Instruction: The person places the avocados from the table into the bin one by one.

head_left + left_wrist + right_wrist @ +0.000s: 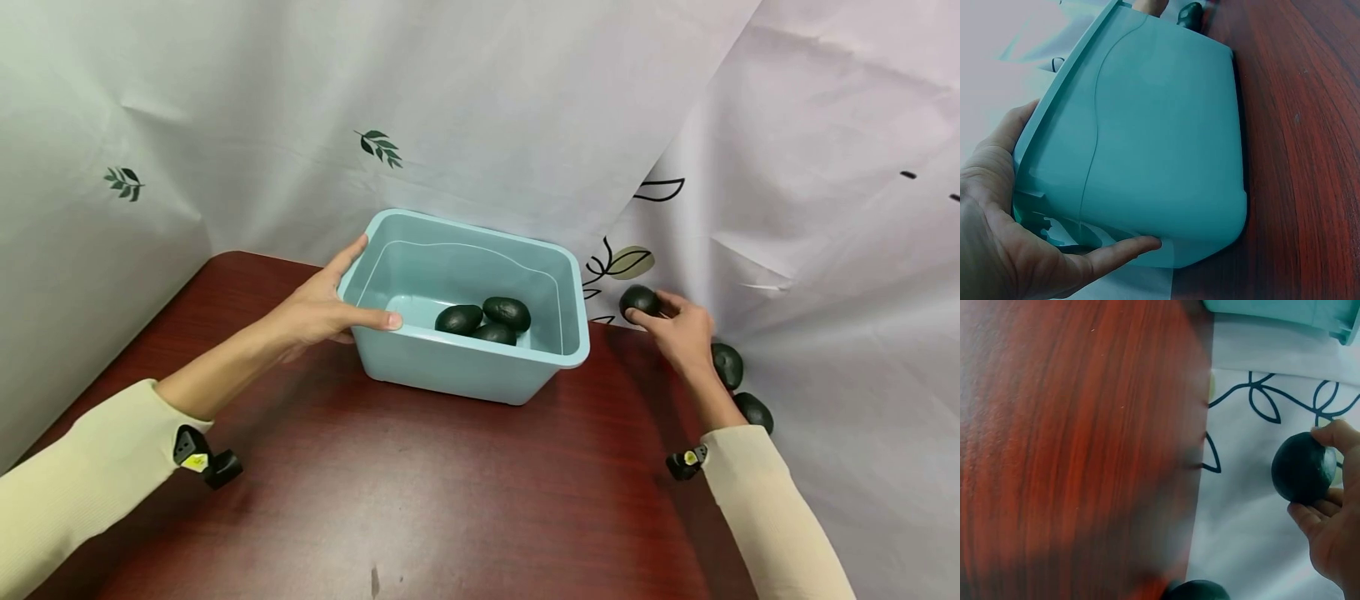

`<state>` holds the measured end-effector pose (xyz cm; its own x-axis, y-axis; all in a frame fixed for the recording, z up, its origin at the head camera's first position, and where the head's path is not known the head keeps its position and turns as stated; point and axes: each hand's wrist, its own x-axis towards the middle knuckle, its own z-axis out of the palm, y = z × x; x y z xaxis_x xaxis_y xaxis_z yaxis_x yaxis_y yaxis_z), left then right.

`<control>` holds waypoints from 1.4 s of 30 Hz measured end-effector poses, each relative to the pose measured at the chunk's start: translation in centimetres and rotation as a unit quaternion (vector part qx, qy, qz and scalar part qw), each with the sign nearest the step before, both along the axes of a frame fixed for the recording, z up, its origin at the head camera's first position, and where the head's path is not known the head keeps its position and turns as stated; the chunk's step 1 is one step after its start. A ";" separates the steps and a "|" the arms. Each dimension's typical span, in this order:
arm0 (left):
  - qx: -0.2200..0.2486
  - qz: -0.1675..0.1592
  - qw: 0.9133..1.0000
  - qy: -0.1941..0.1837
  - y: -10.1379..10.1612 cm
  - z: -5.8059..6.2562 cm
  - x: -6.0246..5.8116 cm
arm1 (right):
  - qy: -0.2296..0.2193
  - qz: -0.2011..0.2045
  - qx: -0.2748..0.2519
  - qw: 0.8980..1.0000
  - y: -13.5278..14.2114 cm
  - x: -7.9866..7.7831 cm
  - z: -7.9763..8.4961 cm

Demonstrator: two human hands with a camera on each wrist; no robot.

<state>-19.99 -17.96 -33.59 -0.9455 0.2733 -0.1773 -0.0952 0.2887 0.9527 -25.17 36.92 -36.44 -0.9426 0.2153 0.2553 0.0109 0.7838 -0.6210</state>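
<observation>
A light blue plastic bin (pixel 450 367) stands on the table near its back edge, tilted slightly in the head view. Several dark green avocados (pixel 507 313) lie inside it. My left hand (pixel 318 308) grips the bin's left end, the thumb over the front rim and fingers at the side. To the right of the bin, my right hand (pixel 684 329) holds one avocado (pixel 639 302) between thumb and fingers, raised above the table. The right wrist view shows this avocado (pixel 1304 467) pinched at its end, in front of the white cloth.
Two more avocados (pixel 752 412) lie along the table's right edge, partly behind the right forearm. White cloth (pixel 480 108) with printed leaves hangs behind the table and on both sides. The reddish-brown wooden table (pixel 450 492) stretches out in front of the bin.
</observation>
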 end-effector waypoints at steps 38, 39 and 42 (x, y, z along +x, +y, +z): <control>0.010 -0.003 1.000 0.001 0.0 -0.1 0.0 | 0.087 0.078 -0.061 0.991 -4.8 0.3 4.0; 0.009 -0.003 1.000 0.000 0.1 -0.1 0.0 | 0.089 0.082 -0.065 0.991 -4.9 0.3 4.1; 0.003 -0.001 1.000 -0.002 0.1 -0.1 0.0 | 0.092 0.090 -0.070 0.989 -5.3 0.3 4.5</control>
<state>-20.02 -17.89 -33.64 -0.9443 0.2767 -0.1782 -0.0974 0.2823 0.9544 -24.86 31.63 -31.92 -0.9088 0.0931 0.4067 -0.2452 0.6694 -0.7012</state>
